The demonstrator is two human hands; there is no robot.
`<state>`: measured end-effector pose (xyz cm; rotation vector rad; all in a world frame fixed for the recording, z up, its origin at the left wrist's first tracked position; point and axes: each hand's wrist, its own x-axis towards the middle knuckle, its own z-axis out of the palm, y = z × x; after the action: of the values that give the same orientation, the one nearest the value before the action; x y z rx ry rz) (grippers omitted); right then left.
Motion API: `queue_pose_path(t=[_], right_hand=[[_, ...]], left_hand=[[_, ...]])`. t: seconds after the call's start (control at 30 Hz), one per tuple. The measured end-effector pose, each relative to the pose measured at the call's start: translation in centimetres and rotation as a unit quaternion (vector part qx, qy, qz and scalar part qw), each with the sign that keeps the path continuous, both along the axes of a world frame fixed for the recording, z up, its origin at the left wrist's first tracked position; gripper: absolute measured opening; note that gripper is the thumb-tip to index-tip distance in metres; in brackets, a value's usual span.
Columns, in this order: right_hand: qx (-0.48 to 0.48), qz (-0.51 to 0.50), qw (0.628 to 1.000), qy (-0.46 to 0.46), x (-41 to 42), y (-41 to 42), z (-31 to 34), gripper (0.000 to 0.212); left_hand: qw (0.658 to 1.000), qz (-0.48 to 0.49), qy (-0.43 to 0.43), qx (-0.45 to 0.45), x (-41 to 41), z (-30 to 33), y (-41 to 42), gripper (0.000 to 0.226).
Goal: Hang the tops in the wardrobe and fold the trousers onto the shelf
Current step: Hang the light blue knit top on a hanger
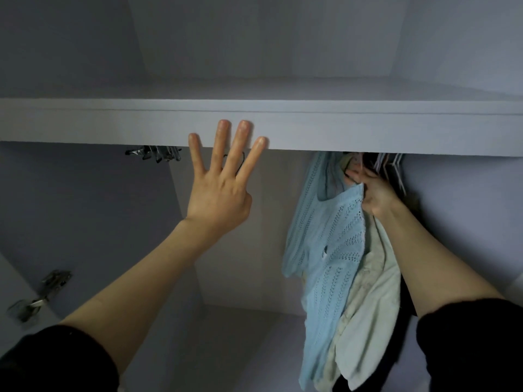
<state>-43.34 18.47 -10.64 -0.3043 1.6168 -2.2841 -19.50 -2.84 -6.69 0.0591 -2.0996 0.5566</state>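
Note:
I look up into a pale wardrobe. A light blue knitted top hangs under the shelf at the right, with a cream top behind it. My right hand grips the blue top's shoulder near its hanger, just below the shelf edge; the hanger hook and the rail are hidden. My left hand is raised with fingers straight and spread, fingertips against the shelf's front edge, holding nothing. No trousers are in view.
Several pale empty hangers crowd to the right of my right hand. A metal bracket sits under the shelf at the left. A door hinge shows at the lower left. The wardrobe floor lies below.

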Motion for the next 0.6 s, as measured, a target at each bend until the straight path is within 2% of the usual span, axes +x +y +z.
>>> queue_pose_path(t=[0.3, 0.47, 0.6], right_hand=[[0.017, -0.041, 0.998, 0.034, 0.8, -0.3, -1.1, 0.040], [-0.045, -0.046, 0.995, 0.073, 1.2, -1.1, -1.9, 0.038], [-0.114, -0.052, 0.990, 0.070, 0.2, -1.3, -0.9, 0.029]], left_hand=[[1.000, -0.014, 0.023, -0.003, -0.1, -0.1, 0.1, 0.099], [0.999, -0.009, 0.048, -0.002, -0.7, -0.4, 0.2, 0.097], [0.998, -0.013, 0.060, 0.003, -1.1, -0.5, 0.3, 0.096]])
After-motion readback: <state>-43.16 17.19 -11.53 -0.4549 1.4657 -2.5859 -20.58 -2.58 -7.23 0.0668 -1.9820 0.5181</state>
